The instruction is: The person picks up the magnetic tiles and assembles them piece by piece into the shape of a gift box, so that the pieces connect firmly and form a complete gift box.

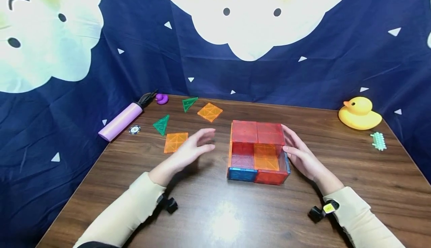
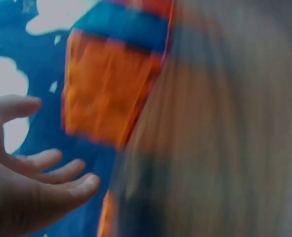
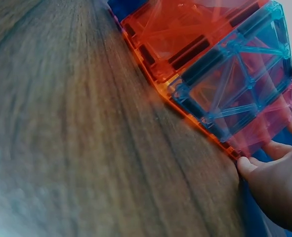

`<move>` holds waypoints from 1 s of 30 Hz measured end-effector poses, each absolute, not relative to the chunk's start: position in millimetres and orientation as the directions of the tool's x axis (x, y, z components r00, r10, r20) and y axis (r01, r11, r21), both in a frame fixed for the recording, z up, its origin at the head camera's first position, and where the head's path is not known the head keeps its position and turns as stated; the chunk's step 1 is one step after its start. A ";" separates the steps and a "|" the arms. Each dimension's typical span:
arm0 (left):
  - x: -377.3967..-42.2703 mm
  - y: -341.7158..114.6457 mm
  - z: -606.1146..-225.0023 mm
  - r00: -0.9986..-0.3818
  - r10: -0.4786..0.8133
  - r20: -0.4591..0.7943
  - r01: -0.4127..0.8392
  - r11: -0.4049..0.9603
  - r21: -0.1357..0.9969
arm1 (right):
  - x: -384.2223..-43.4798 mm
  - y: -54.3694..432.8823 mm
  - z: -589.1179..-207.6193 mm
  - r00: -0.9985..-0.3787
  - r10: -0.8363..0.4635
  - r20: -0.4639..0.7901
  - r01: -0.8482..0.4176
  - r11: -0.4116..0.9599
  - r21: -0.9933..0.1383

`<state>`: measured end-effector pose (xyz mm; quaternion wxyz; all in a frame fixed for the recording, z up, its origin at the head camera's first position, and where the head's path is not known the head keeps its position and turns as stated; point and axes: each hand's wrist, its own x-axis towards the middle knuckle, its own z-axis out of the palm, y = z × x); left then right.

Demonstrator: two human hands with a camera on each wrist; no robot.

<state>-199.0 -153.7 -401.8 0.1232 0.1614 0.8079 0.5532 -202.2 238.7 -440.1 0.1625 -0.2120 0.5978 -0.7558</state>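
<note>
A box of see-through magnetic tiles (image 1: 245, 131) stands on the table, with red tiles over its rear half and its front half uncovered. Its front has a blue tile (image 1: 242, 174) beside a red tile (image 1: 271, 177). My right hand (image 1: 303, 157) touches the box's right side, fingers extended, thumb near a lower corner by a blue side tile (image 3: 234, 74) in the right wrist view. Left of the box, my left hand (image 1: 192, 151) hovers with spread fingers and holds nothing. In the blurred left wrist view, an orange side tile (image 2: 108, 89) faces that hand.
Loose orange tiles (image 1: 210, 112) and green triangle tiles (image 1: 161, 124) lie left and behind. A pink pump-like cylinder (image 1: 121, 122), a poker chip (image 1: 134, 129) and a purple duck (image 1: 162, 98) sit far left. A yellow duck (image 1: 359, 114) and a mint bumpy piece (image 1: 379, 141) sit right.
</note>
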 end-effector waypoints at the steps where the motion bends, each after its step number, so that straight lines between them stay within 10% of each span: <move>1: -200.6 -163.7 -400.7 -0.919 0.395 0.014 0.190 0.410 0.892 | -202.0 239.1 -440.9 -0.856 -0.501 0.129 -0.010 -0.233 -0.972; 10: -216.3 -236.3 -407.4 -0.864 0.498 0.074 0.484 0.780 0.396 | -200.7 240.0 -442.6 -0.848 -0.502 0.169 -0.041 -0.256 -0.966; 20: -224.6 -251.7 -407.2 -0.816 0.577 -0.033 0.549 0.791 0.271 | -201.9 239.6 -441.7 -0.850 -0.502 0.160 -0.034 -0.250 -0.968; 30: -218.7 -221.6 -398.4 -0.783 0.612 0.115 0.617 0.739 0.268 | -202.8 240.5 -441.5 -0.862 -0.494 0.114 -0.004 -0.220 -0.976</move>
